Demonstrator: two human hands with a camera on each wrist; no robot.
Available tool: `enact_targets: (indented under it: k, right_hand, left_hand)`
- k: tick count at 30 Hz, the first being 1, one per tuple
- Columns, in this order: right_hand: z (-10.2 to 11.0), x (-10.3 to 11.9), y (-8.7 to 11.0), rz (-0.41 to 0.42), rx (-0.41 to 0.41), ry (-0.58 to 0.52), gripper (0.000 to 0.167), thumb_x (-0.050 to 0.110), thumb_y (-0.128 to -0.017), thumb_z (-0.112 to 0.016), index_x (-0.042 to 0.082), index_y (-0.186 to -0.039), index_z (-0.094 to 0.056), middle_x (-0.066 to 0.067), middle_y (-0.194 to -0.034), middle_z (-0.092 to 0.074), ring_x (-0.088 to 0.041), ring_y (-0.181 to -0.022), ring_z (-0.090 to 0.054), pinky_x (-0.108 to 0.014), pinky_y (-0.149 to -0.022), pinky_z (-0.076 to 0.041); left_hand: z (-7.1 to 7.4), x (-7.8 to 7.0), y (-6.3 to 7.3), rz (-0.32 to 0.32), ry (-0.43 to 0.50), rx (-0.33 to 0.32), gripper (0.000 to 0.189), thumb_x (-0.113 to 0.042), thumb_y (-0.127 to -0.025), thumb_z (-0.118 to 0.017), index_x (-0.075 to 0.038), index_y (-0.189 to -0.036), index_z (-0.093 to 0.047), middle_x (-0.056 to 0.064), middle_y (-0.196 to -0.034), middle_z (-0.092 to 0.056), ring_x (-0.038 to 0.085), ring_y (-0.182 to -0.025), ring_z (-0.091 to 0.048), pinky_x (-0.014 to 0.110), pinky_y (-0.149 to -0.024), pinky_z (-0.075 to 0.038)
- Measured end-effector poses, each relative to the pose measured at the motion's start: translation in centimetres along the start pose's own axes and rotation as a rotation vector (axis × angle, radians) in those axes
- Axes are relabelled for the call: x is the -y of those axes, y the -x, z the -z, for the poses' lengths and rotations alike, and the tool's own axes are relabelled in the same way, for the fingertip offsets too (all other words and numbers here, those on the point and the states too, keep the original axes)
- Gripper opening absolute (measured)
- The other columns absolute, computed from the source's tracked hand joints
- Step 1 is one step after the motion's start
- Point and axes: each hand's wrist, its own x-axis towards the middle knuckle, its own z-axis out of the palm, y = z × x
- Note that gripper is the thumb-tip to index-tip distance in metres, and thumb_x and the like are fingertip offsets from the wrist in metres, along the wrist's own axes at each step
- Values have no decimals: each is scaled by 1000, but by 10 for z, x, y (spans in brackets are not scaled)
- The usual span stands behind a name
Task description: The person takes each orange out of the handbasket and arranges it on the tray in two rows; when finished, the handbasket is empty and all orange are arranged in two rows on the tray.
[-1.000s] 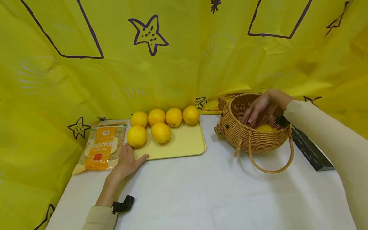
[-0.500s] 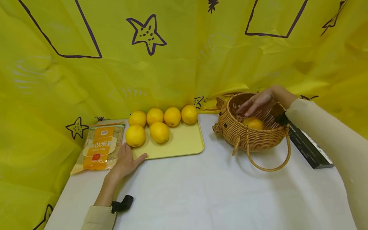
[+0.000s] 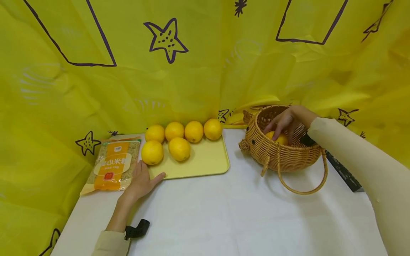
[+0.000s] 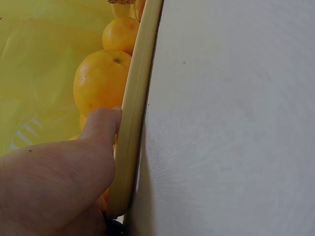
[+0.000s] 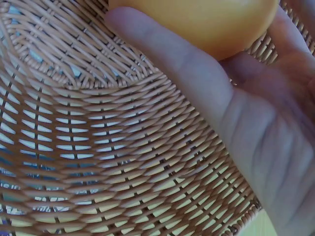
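My right hand (image 3: 283,124) reaches down into a brown wicker basket (image 3: 288,160), its thumb and fingers curled round an orange (image 3: 280,138). In the right wrist view the thumb lies along the underside of that orange (image 5: 197,24), just above the woven basket wall (image 5: 113,142). My left hand (image 3: 140,183) rests at the near left corner of a pale yellow tray (image 3: 205,160), fingers stretched along its left side. The left wrist view has the thumb against the tray's rim (image 4: 133,113). Several oranges (image 3: 179,149) sit on the tray, towards its left and back.
A packet of rice noodles (image 3: 113,165) lies left of the tray. The basket's loop handle (image 3: 302,192) droops over its front. Right of the basket lies a dark box (image 3: 344,173), partly behind my right arm. A yellow patterned sheet (image 3: 192,81) hangs behind the white tabletop (image 3: 217,213).
Half a second ago my right hand hovered above the orange, which had come into fuller view in the basket. Now the hand is lower and grips it. My left hand stays put.
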Motion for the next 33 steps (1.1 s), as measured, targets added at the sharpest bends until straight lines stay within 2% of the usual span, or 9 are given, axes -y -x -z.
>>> enact_targets:
  k: [4,8,15,18,22,28,31,33]
  right_hand:
    - [-2,-2,-1,-19,-13,-3,75,21,-95,-62,8,-155,-19,-32,-158,-2,-47,-141,-26,-53,-94,-52]
    - [-1,-5,1,-15,-30,11,77,22,-94,-62,7,-155,-18,-33,-157,-3,-46,-139,-31,-52,-94,-52]
    - [-4,-14,-2,-25,-76,15,74,27,-92,-66,10,-152,-27,-30,-156,-12,-32,-124,-47,-49,-88,-55]
    - [-6,-15,0,-3,-90,12,66,28,-93,-65,12,-149,-34,-27,-151,-26,-29,-115,-52,-47,-85,-56]
    - [-4,-8,15,73,-124,-3,56,25,-97,-59,13,-147,-37,-16,-136,-43,-24,-106,-54,-42,-84,-55]
    - [-9,7,46,286,-260,45,54,20,-99,-54,11,-148,-30,-15,-138,-31,-24,-105,-54,-45,-86,-56]
    - [-18,9,54,376,-315,35,52,16,-99,-53,11,-146,-30,-16,-135,-33,-25,-104,-57,-46,-86,-56]
    - [-24,6,56,420,-353,25,50,14,-99,-53,13,-144,-33,-12,-132,-36,-24,-103,-58,-46,-85,-57]
  left_hand:
    - [-1,-2,1,0,1,6,110,-53,-94,-52,18,-145,16,37,-154,20,50,-145,14,61,-118,1]
    - [-2,0,0,4,-4,7,110,-55,-95,-50,17,-145,17,36,-153,22,49,-145,16,61,-118,2]
    - [-8,0,2,-1,0,11,111,-54,-94,-52,18,-145,15,37,-154,19,50,-145,13,61,-118,0]
    - [-10,0,3,6,-6,16,110,-54,-94,-52,18,-145,15,37,-153,19,50,-145,13,61,-118,0]
    - [-8,1,2,15,-12,23,111,-55,-94,-51,17,-144,17,37,-153,22,51,-145,14,61,-118,0]
    - [-5,2,-1,-17,-19,-9,111,-53,-94,-53,19,-144,14,39,-153,16,52,-144,9,62,-118,-1]
    - [-4,2,-1,-25,-15,-19,110,-52,-94,-54,20,-144,13,39,-154,14,52,-144,8,62,-118,-2]
    - [-4,1,0,-25,-10,-16,110,-52,-94,-54,20,-144,13,39,-153,15,52,-144,8,62,-118,-2]
